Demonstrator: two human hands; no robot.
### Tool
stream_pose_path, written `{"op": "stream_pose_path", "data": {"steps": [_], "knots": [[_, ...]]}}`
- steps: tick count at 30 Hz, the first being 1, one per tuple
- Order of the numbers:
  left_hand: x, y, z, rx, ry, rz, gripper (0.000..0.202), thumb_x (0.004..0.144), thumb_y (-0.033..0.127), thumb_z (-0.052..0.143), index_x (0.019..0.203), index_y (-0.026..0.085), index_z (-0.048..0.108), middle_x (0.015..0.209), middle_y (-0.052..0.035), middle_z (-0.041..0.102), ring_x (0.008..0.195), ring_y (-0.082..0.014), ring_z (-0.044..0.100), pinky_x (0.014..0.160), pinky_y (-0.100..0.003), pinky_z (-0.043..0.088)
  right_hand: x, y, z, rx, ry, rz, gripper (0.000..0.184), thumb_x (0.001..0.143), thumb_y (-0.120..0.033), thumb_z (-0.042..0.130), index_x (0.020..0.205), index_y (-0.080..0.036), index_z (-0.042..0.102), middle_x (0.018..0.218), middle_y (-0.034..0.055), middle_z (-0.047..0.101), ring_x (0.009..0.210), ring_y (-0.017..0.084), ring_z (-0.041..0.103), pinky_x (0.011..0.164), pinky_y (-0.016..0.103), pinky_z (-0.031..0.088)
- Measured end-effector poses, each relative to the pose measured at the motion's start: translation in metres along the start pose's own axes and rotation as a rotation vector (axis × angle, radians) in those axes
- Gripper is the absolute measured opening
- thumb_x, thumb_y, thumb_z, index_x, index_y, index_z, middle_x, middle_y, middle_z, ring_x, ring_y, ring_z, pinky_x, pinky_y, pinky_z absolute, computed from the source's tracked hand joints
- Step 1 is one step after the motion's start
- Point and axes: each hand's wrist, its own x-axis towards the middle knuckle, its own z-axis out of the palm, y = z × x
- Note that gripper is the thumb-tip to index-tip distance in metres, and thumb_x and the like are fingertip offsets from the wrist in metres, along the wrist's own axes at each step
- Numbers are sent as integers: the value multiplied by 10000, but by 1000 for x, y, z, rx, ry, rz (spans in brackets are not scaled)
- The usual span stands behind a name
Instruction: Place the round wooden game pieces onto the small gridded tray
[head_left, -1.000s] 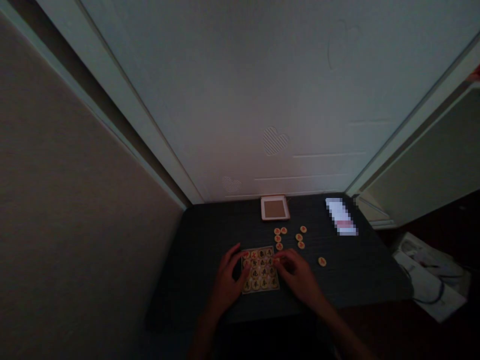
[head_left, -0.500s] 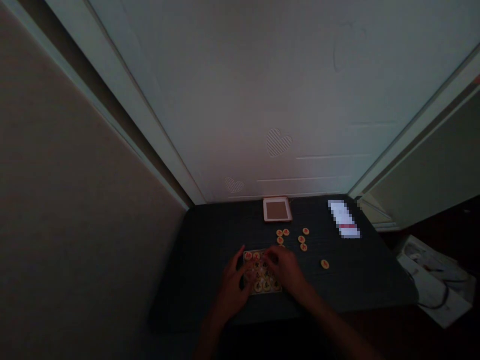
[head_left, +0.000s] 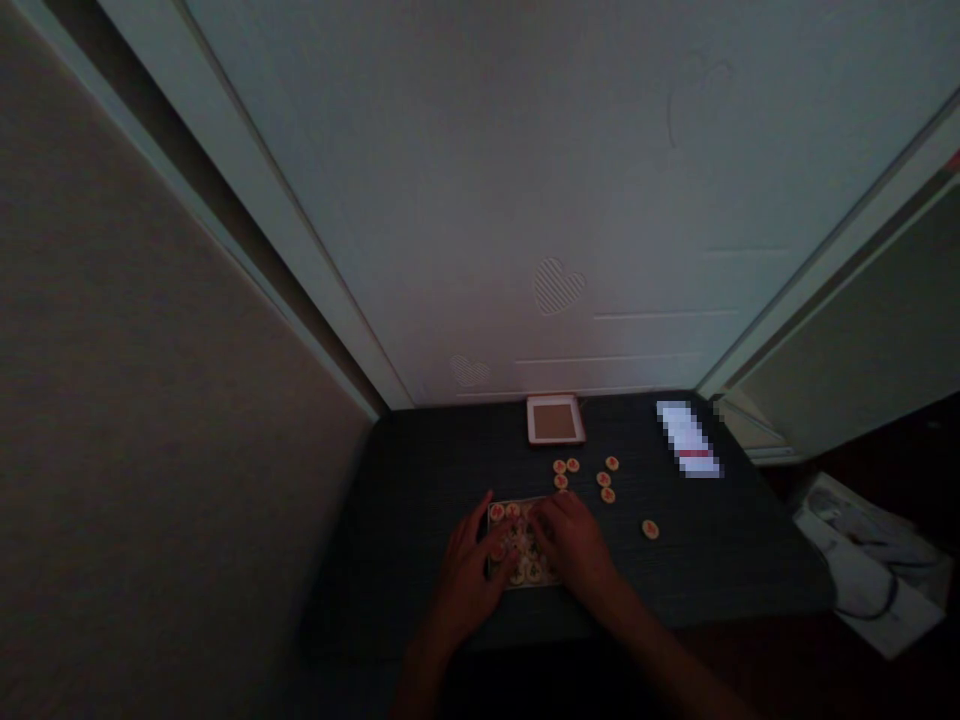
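Round xiangqi pieces [head_left: 513, 511], pale yellow with red or dark characters, sit in rows in one square tray [head_left: 546, 584] on the tabletop [head_left: 420, 460]; seven loose red-marked ones show clearly behind and right of it (hands hide the tray's full count). The left hand [head_left: 474, 575] is half open, thumb and fingers parted over the tray; the right hand [head_left: 579, 545] bunches its fingertips there, whether around a piece I cannot tell.
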Motion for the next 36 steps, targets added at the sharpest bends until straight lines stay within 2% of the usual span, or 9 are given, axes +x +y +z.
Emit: {"op": "stream_pose_path", "data": {"steps": [15, 22, 26, 30, 36], "knots": [[0, 1, 0, -10, -7, -14, 407, 981, 357, 580, 1387, 361, 594, 1622, -64, 378, 1430, -322, 441, 1133, -566, 421, 3, 0, 4, -26, -11, -12, 158, 916, -125, 637, 1016, -217, 716, 1002, 85, 739, 1005, 280, 641, 952, 425, 489], [0, 0, 0, -18, 3, -3, 413, 967, 337, 604, 1380, 346, 603, 1622, -70, 379, 1426, -328, 449, 1131, -564, 429, -2, -1, -1, 0, 26, 3, 158, 925, -140, 627, 1028, -229, 707, 1013, 81, 736, 1005, 276, 646, 947, 424, 493], [-1, 0, -1, -41, 21, -6, 454, 954, 322, 625, 1404, 347, 574, 1611, -76, 392, 1431, -334, 436, 1129, -578, 431, -12, 3, -8, 14, 64, 20, 124, 954, -202, 598, 993, -244, 708, 1006, 75, 733, 981, 274, 655, 937, 437, 496], [-1, 2, -3, -65, 63, -18, 461, 946, 323, 639, 1401, 330, 565, 1595, -78, 412, 1429, -322, 429, 1137, -572, 431, -21, 28, -25, 24, 131, 65, 138, 970, -262, 575, 984, -257, 712, 985, 64, 743, 944, 263, 668, 917, 432, 514], [4, 5, -6, -47, 133, -2, 312, 947, 297, 632, 1257, 320, 663, 1513, -67, 511, 1396, -323, 452, 1128, -600, 433, -13, 95, -70, -8, 252, 176, 261, 988, -335, 517, 1133, -218, 699, 1110, 128, 726, 1063, 313, 638, 963, 504, 495]]}}
